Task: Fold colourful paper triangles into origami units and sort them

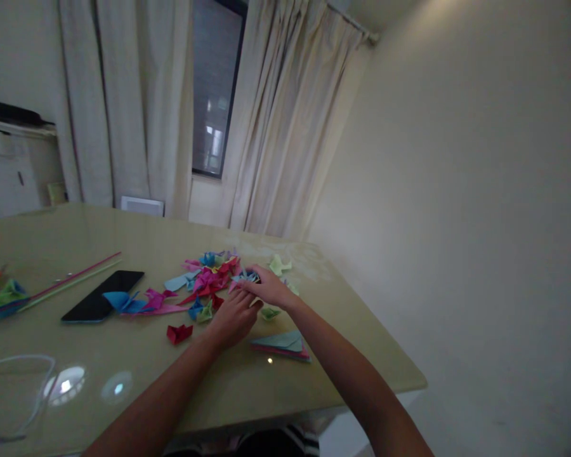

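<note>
My left hand point(236, 315) and my right hand point(270, 287) meet at the right side of a heap of coloured folded-paper pieces. Between their fingertips is a light-blue folded paper point(245, 276), partly covered by my fingers. The fingers of both hands are closed around it. Pink and magenta paper cranes point(208, 279) lie just left of my hands. A small green folded paper point(269, 313) rests below my right wrist. Nearer to me lies a stack of flat light-blue and pink folded papers point(283, 343).
A red folded paper point(179, 334) lies left of my left forearm. Blue and magenta paper cranes point(128, 302) overlap a dark phone point(95, 298). Thin sticks point(71, 279) and a white cable point(52, 374) lie farther left. The table's right edge point(375, 317) runs near the wall.
</note>
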`<act>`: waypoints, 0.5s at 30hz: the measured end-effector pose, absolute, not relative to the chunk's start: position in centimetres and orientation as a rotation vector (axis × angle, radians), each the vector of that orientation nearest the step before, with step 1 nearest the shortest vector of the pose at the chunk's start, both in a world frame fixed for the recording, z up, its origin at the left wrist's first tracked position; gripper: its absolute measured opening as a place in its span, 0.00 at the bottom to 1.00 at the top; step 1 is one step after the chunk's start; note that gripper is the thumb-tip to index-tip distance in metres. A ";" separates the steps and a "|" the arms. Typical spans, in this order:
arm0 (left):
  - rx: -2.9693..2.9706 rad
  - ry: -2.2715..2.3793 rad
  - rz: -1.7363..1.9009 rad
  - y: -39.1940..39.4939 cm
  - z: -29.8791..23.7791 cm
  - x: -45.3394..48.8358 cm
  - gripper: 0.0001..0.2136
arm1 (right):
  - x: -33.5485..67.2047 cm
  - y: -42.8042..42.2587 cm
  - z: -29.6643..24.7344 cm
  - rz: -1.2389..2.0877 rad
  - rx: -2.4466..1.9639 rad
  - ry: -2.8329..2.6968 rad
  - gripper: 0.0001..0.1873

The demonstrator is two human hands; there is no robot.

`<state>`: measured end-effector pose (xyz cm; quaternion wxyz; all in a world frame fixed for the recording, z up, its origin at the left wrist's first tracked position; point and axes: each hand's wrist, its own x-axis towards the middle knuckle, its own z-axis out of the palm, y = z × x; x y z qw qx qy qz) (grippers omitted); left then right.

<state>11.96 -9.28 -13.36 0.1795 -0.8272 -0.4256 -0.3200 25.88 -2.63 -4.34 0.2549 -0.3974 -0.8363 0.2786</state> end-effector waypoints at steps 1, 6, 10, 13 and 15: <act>-2.346 -1.198 -0.875 -9.4 -13.4 12.2 0.14 | 25.8 -2.5 -4.6 0.751 -1.089 -2.260 0.20; -2.342 -1.203 -0.813 -9.7 -13.1 12.6 0.13 | 26.2 -2.0 -5.5 0.812 -1.058 -2.203 0.13; -2.278 -1.264 -0.926 -9.4 -13.0 12.2 0.17 | 27.0 -1.1 -5.5 0.756 -1.045 -2.100 0.17; -2.137 -1.467 -1.014 -8.8 -13.2 11.7 0.17 | 28.4 0.0 -5.4 0.755 -1.090 -1.999 0.19; -2.112 -1.586 -0.982 -8.4 -13.6 11.2 0.19 | 29.8 0.6 -5.5 0.786 -1.132 -1.970 0.22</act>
